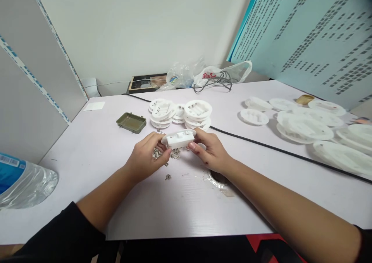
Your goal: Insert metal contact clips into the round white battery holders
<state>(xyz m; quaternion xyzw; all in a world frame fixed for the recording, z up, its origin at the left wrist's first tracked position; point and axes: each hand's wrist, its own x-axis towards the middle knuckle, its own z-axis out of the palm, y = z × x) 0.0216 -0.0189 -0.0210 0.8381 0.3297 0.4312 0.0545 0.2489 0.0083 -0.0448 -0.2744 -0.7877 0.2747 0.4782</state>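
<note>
Both hands hold a small white plastic housing [178, 139] above the white table [186, 205]. My left hand [147, 156] grips its left end, and my right hand [209, 150] grips its right end. Fingers hide part of its underside. Small metal clips [162, 153] lie in a loose scatter beneath my left hand, with a single clip [167, 177] nearer me. Beyond the hands stand stacks of round white plastic holders [197, 111] with moulded channels.
An olive metal tray [131, 122] sits left of the stacks. Wider white moulded pieces [305, 125] and a brass-coloured cup [305, 99] lie at right. A black cable [276, 148] crosses the table. A water bottle [23, 181] lies at the left edge. Plastic bags [221, 75] sit behind.
</note>
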